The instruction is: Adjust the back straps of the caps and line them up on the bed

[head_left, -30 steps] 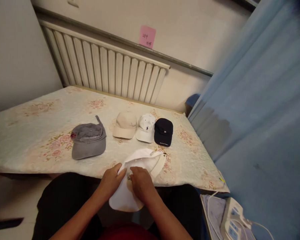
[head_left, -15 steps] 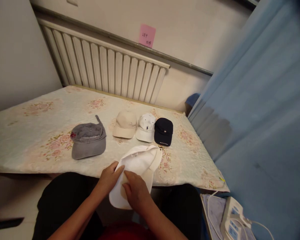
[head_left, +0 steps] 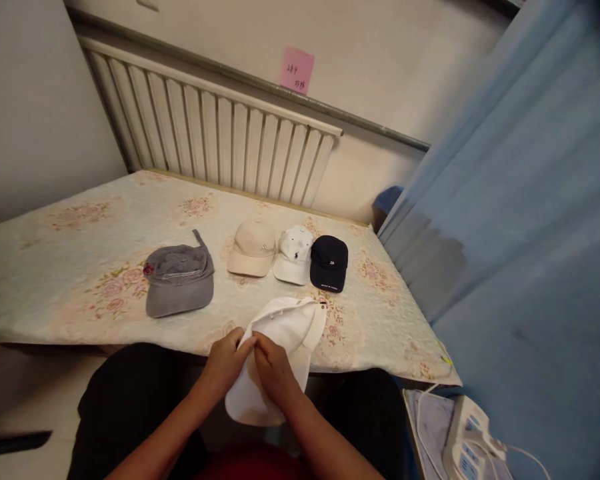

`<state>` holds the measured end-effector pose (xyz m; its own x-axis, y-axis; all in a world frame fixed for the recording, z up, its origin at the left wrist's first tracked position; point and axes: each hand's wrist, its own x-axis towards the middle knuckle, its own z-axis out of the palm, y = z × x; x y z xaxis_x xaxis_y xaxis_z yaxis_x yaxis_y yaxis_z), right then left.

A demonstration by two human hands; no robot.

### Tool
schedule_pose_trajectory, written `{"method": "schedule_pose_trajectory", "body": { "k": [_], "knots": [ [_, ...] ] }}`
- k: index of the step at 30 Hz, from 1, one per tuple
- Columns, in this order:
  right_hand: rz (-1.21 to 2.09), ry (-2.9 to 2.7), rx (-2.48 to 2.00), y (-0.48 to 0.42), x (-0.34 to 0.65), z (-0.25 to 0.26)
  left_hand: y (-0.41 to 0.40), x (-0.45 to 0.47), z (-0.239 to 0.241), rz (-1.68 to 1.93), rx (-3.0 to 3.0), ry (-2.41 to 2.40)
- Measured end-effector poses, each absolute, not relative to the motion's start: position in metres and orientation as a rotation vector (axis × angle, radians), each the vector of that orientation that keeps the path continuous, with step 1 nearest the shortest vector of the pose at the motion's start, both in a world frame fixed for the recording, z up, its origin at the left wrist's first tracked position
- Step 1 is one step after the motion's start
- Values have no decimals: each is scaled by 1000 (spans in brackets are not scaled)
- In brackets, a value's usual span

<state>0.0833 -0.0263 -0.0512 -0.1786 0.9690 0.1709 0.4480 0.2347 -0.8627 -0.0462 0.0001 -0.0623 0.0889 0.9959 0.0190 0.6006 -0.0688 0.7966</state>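
A white baseball cap [head_left: 285, 330] is held at the front edge of the bed, its hollow inside facing up and its brim toward me. My left hand [head_left: 227, 360] pinches the cap's left edge, thumb on top. Against the inner band my right hand [head_left: 275, 367] is closed, its fingertips close to the left thumb; its fingers partly hide what they grip. Beyond lie a beige cap [head_left: 253, 249], a white cap with a small dark logo [head_left: 294, 255] and a black cap [head_left: 329, 263] in a row. A grey cap [head_left: 180, 281] with a loose strap lies to the left.
The bed [head_left: 80, 253] has a floral cover. Behind it are a radiator [head_left: 220, 133] and a pink note [head_left: 297, 70] on the wall. A blue curtain [head_left: 510, 200] hangs at the right, above a power strip [head_left: 467, 437] with cables.
My right hand has moved up along the cap, and its fingertips are now against the inner band near the left thumb. The white cap has shifted slightly right and down.
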Motion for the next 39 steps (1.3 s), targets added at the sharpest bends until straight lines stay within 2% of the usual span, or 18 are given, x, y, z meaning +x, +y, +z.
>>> {"method": "schedule_pose_trajectory", "body": {
  "k": [19,31,39],
  "knots": [
    [1086,-1487,-1239,-4,88,-51,-10,-39,-66,765,1876,1500],
    [1167,-1176,-1189,7,75,-24,-24,-20,-71,786,1817,1390],
    [909,-1241,-1409,9,85,-15,-26,-3,-71,846,1807,1378]
  ]
}}
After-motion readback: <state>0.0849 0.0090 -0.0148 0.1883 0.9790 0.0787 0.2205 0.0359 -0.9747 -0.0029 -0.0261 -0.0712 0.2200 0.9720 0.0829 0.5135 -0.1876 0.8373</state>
